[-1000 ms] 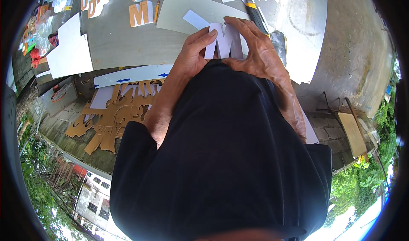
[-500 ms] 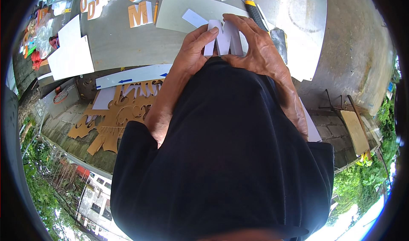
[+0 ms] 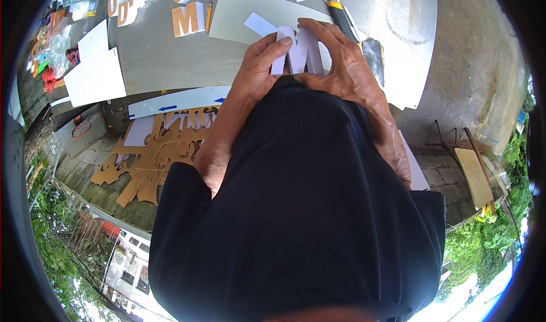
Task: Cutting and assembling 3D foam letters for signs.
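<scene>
Between my two hands, near the table's front edge, is a thick white letter M (image 3: pixel 297 56). My left hand (image 3: pixel 264 60) grips its left side, the thumb lying along the front of the stroke. Curved round the right side, my right hand (image 3: pixel 341 60) has fingers at the top edge and the thumb low near the bottom corner. Parts of the letter's right side are hidden by my right hand. Just beyond the letter lies a pale flat sheet (image 3: pixel 239 17) with a small white strip (image 3: pixel 260 24) on it.
A box cutter (image 3: pixel 338 16) lies beyond my right hand, and a dark block (image 3: pixel 372 60) beside it. Brown-faced letters (image 3: pixel 186 19) and a pencil (image 3: pixel 209 16) lie at the far left. White sheets (image 3: pixel 96 71) lie left. Cut cardboard (image 3: pixel 165 151) sits below the table edge.
</scene>
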`<state>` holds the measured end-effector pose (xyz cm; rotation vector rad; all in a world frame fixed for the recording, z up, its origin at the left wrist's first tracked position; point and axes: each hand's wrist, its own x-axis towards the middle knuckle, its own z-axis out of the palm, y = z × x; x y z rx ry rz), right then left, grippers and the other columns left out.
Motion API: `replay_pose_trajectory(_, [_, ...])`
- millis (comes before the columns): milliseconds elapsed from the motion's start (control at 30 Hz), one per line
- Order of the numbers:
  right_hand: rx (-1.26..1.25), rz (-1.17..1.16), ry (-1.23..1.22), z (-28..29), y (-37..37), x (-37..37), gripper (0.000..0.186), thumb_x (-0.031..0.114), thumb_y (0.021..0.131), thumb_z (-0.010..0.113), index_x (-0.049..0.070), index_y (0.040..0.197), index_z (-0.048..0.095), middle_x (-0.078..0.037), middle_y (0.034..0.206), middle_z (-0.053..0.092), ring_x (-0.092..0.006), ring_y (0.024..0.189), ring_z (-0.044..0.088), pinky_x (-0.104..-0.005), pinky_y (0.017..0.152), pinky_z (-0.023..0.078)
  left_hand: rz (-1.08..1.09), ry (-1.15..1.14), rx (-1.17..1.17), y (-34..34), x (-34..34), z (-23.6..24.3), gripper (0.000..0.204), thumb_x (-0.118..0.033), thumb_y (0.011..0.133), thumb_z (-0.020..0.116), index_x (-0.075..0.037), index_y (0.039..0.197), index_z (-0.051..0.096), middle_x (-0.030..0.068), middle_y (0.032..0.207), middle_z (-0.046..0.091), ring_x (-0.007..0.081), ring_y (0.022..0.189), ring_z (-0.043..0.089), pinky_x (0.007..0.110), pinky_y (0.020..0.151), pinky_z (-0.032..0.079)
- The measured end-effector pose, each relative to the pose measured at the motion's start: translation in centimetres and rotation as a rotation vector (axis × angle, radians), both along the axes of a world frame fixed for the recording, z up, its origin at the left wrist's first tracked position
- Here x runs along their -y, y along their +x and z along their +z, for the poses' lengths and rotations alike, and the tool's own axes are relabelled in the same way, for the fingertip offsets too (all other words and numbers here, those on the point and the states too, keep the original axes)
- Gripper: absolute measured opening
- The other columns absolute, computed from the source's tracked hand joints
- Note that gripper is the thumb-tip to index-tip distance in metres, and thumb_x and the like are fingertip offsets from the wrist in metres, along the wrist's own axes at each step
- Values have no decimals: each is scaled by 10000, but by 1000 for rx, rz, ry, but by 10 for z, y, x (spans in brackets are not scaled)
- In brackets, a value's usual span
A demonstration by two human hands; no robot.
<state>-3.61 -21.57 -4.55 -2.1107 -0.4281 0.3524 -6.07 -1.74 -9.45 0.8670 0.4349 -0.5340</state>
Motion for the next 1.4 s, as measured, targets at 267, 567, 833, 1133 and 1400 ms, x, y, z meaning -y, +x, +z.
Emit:
replay_pose_trajectory(267, [-110,58,325,-12,3,19,1044,115,600,924,174,1521,436,-152,1541,468,-361,1435,434,-548,1185,380,-4,-26,33,3,-8,1,410,-238,969,685,9,1289,611,77,1074,693,163,1006,670,379,880,580])
replay_pose_trajectory(567, [-52,88,311,-17,5,20,896,159,673,899,183,1480,509,-120,1490,540,-347,1403,482,-569,1136,435,40,3,55,6,-8,14,430,-249,971,680,36,1285,604,109,1085,698,190,930,704,365,819,597])
replay_pose_trajectory(833, [-52,70,169,0,3,15,895,100,654,864,187,1471,510,-102,1436,597,-384,1227,635,-537,1089,490,31,-14,192,5,-13,1,455,-182,954,683,45,1332,570,109,1128,687,167,998,680,338,864,574])
replay_pose_trajectory(1133, [-22,50,446,21,-3,7,1003,132,709,893,98,1552,350,-162,1629,314,-369,1478,356,-490,1159,417,3,375,718,9,-14,58,638,-219,885,776,34,1397,493,129,1226,620,164,1089,611,312,931,489])
replay_pose_trajectory(1400, [-72,-1,673,15,1,9,576,204,895,752,33,1408,554,-186,1388,606,-349,1286,593,-494,1111,463,-82,568,1020,12,-13,60,698,-271,844,827,-3,1404,508,165,1234,663,233,1056,684,336,867,553])
